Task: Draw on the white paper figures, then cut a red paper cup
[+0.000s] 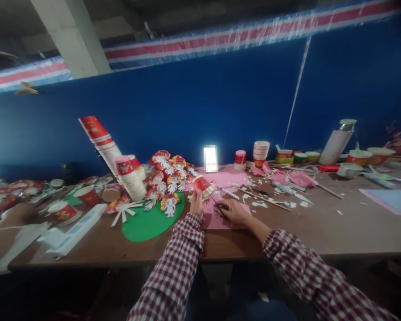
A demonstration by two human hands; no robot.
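Observation:
My left hand [196, 203] is closed on a red and white paper cup [202, 183], tilted, with its lower edge toward my right hand. In my right hand [233, 211] is a pair of dark scissors [218, 206]; the blades reach toward the cup's edge, and whether they touch it I cannot tell. Under both hands lies a sheet of pink paper [232, 221]. Just left of my left hand, several paper figures [170, 206] with red and yellow tops are heaped, partly on a green oval sheet [147, 227].
Leaning stacked paper cups [102, 138] and a white power strip [78, 229] are at the left, near another person's arm [10, 218]. White scraps [260, 205] and brushes [270, 198] lie to the right. Behind stand cups [261, 154], a jar-like white cylinder [336, 145] and a blue partition [247, 98].

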